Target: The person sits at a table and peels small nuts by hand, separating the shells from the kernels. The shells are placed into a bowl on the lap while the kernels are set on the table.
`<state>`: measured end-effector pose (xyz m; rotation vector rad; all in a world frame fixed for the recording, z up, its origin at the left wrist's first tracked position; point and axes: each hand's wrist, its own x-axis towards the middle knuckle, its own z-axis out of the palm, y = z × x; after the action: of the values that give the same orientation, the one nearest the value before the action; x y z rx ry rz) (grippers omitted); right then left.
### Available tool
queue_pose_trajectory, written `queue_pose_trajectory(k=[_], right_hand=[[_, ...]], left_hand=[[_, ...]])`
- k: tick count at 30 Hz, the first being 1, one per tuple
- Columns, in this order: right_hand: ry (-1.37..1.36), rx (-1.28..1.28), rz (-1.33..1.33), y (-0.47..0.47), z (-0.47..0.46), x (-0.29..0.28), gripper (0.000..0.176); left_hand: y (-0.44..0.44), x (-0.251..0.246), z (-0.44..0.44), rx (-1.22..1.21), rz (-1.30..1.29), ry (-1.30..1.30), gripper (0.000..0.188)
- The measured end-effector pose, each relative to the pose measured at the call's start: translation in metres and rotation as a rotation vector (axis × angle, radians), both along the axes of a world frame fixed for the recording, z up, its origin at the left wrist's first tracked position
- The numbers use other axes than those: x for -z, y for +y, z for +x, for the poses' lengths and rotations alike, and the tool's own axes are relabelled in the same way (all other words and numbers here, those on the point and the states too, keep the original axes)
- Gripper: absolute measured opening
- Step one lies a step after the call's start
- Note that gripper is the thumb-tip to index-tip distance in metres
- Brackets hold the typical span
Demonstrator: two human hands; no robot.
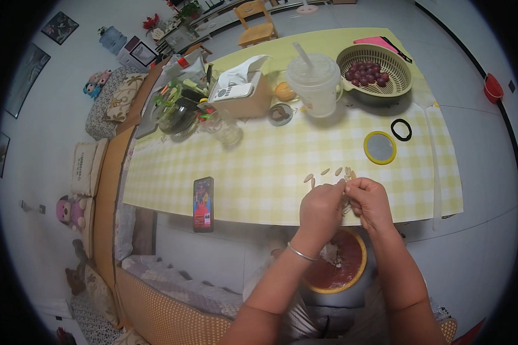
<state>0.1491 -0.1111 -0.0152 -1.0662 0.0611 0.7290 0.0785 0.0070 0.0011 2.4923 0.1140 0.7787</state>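
My left hand (321, 209) and my right hand (369, 202) meet at the table's near edge, thumbs and fingertips pinched together. Between them is a small pale thing, apparently a seed, mostly hidden by the fingers. Several pale oval seeds (308, 177) lie scattered on the checked tablecloth (259, 172) just beyond my hands, and a few more show below the fingertips. Under my forearms stands a round bin (364, 258) with a yellow rim and a reddish inside; crumpled white paper (329, 252) and small scraps lie in it. A bracelet circles my left wrist.
A lit phone (203, 205) lies at the front edge. Farther back are a yellow-rimmed disc (380, 148), a black ring (401, 130), a lidded cup with straw (314, 86), a colander (345, 56) of grapes, a tissue box (241, 101) and a clear glass (223, 129).
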Motion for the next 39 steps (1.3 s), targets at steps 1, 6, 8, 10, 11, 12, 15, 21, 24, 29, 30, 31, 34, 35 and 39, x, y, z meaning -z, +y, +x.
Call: queue_pose_trajectory(k=[1, 6, 8, 10, 11, 12, 15, 21, 24, 29, 30, 31, 34, 35, 39], right_hand=[[0.000, 0.001, -0.006, 0.000, 0.000, 0.000, 0.005], [-0.041, -0.026, -0.065, -0.002, -0.001, 0.000, 0.003], [-0.096, -0.011, -0.121, 0.002, -0.003, 0.000, 0.003], [-0.166, 0.001, -0.171, 0.003, -0.005, 0.003, 0.003], [-0.206, 0.005, -0.191, 0.003, -0.006, 0.007, 0.003], [-0.246, 0.007, -0.209, 0.004, -0.006, 0.009, 0.003], [-0.306, 0.007, -0.219, 0.003, -0.005, 0.009, 0.005], [-0.214, 0.004, -0.179, 0.000, -0.003, 0.007, 0.007], [-0.065, -0.077, -0.058, -0.006, 0.003, 0.002, 0.005], [-0.071, -0.119, -0.099, -0.009, 0.006, -0.001, 0.007], [-0.086, -0.119, -0.108, -0.008, 0.006, -0.002, 0.008], [-0.098, -0.108, -0.102, -0.007, 0.004, -0.005, 0.008], [-0.140, -0.080, -0.108, -0.004, 0.001, -0.011, 0.008], [-0.159, -0.076, -0.124, -0.004, 0.001, -0.007, 0.008], [-0.184, -0.061, -0.159, -0.005, 0.004, 0.002, 0.007]], left_hand=[[-0.002, -0.001, -0.001, -0.011, 0.005, -0.013, 0.022], [-0.006, 0.004, -0.002, -0.027, -0.032, -0.022, 0.020], [-0.006, 0.007, -0.003, -0.028, -0.062, -0.047, 0.019], [-0.008, 0.009, -0.003, -0.025, -0.076, -0.049, 0.017], [-0.009, 0.009, -0.002, -0.024, -0.083, -0.050, 0.016], [-0.009, 0.008, -0.004, -0.020, -0.091, -0.012, 0.017], [-0.010, 0.006, -0.006, -0.015, -0.116, 0.059, 0.019], [-0.010, 0.006, -0.006, -0.004, -0.182, 0.063, 0.020], [-0.003, 0.004, -0.004, 0.022, -0.556, 0.107, 0.018], [0.010, 0.003, -0.001, 0.062, -1.441, 0.321, 0.018], [0.011, 0.005, 0.000, 0.065, -1.472, 0.323, 0.018], [0.013, 0.008, 0.000, 0.067, -1.504, 0.325, 0.019], [0.017, 0.012, 0.002, 0.065, -1.611, 0.341, 0.018], [0.019, 0.013, 0.002, 0.062, -1.648, 0.348, 0.017], [0.024, 0.017, 0.002, 0.051, -1.647, 0.295, 0.017]])
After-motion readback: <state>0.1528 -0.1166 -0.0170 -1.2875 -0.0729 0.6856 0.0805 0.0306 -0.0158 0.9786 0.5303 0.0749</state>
